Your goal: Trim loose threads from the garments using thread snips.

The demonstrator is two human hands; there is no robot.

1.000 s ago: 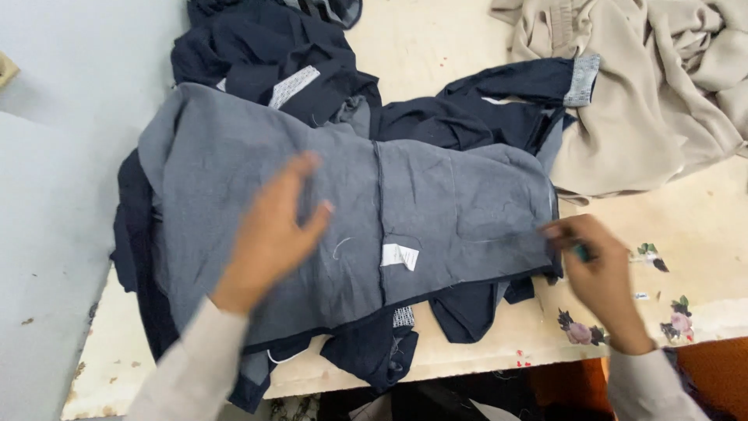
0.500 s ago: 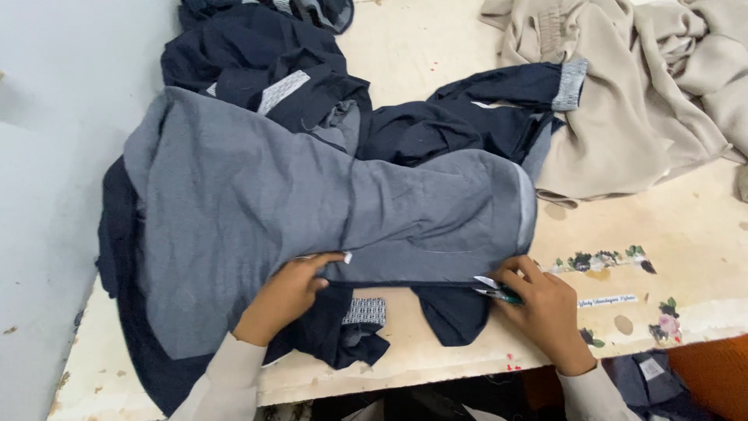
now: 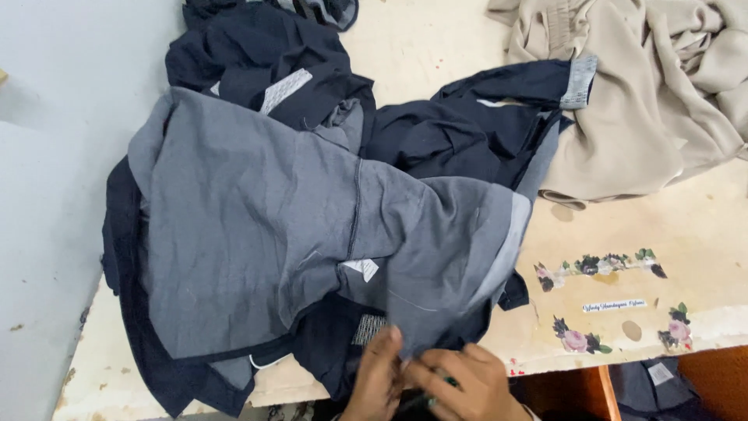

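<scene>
Head view: hands point(image 3: 436, 382) seemingly pinching grey garment point(image 3: 312, 226) hem

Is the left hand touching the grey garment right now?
Touching. In the head view the left hand has its fingertips against the lower edge of the grey garment, beside the right hand.

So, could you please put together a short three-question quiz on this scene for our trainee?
1. True or false: both hands meet at the near edge of the grey garment.
2. What colour is the heap of cloth at the far right of the table? A) beige B) red C) green
3. What decorates the table near the right hand?

Key:
1. True; the left hand and the right hand pinch its hem together.
2. A; the beige cloth.
3. Flower stickers.
</scene>
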